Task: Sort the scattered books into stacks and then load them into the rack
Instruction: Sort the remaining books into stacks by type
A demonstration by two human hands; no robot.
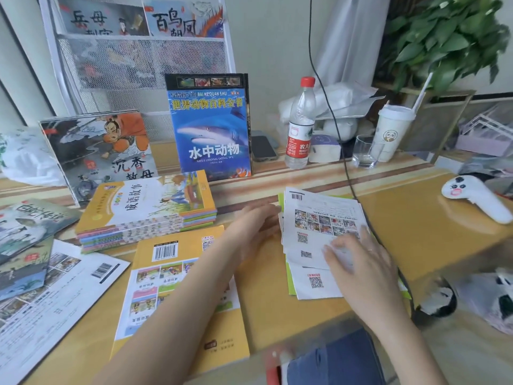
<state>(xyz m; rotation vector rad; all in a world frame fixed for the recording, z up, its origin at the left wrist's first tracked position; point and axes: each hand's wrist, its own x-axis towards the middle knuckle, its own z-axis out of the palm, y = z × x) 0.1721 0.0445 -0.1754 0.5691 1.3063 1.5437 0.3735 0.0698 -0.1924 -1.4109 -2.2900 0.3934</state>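
Observation:
A loose pile of thin white-backed books [313,234] lies face down on the yellow table, right of centre. My right hand [358,262] rests flat on the pile's lower right part. My left hand [255,226] presses straight fingers against its left edge. A neat stack of yellow storybooks [147,209] sits left of centre, with one yellow book [177,287] face down in front of it. A blue shark book [211,126] and an orange-figure picture book [100,151] stand against the white mesh rack [138,59], which holds two books in its top tier.
More picture books [30,245] lie scattered at the left edge. A water bottle [301,123], phone [262,147], glass [366,151], paper cup [391,132] and white controller [477,198] line the back and right. A black cable [347,168] crosses the table.

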